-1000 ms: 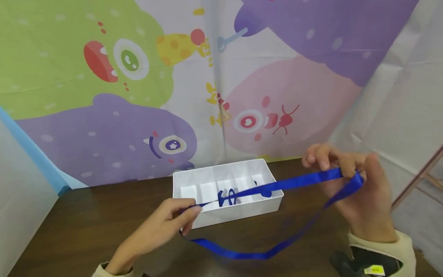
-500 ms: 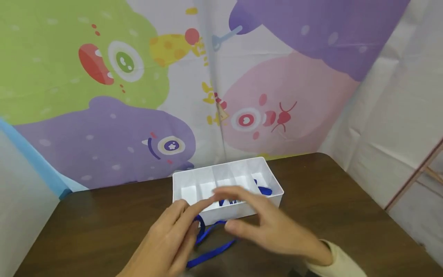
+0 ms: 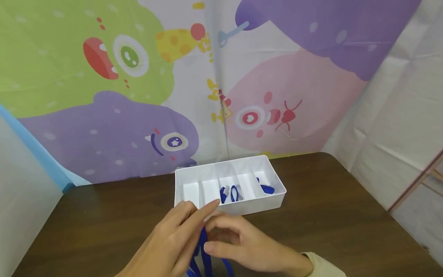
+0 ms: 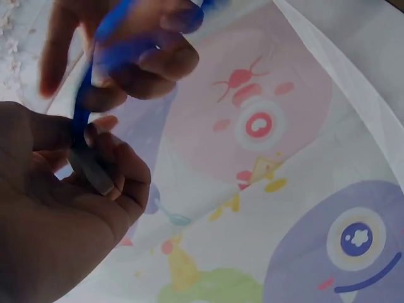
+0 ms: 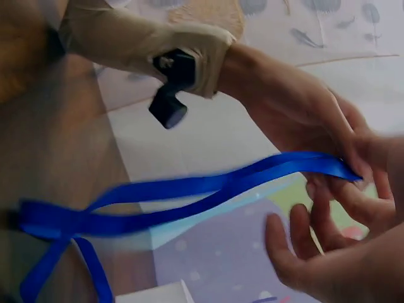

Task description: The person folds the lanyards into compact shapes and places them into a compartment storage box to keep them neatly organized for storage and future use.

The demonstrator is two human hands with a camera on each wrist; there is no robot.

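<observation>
A flat blue lanyard [image 3: 206, 252] hangs in loops between the two hands, in front of the white box. My left hand [image 3: 173, 234] holds its end, and a grey end piece [image 4: 95, 172] shows between the curled fingers in the left wrist view. The right hand [image 3: 242, 240] is close beside it, fingers bent, with the thumb against the strap in the head view. From the meeting fingers, the lanyard [image 5: 208, 189] trails off leftward in the right wrist view. The exact contact of the right fingers is partly hidden.
A white divided box [image 3: 252, 207] stands behind the hands on the dark wooden table [image 3: 332, 207]. Its middle compartment holds blue pieces with grey ends [image 3: 234, 193]; another blue piece [image 3: 267, 189] lies in the rightmost one. A cartoon-printed cloth [image 3: 207, 146] hangs behind.
The right hand, earlier stretching the lanyard out to the right, has come in beside the left hand. The lanyard now hangs gathered in loops instead of drawn across the box.
</observation>
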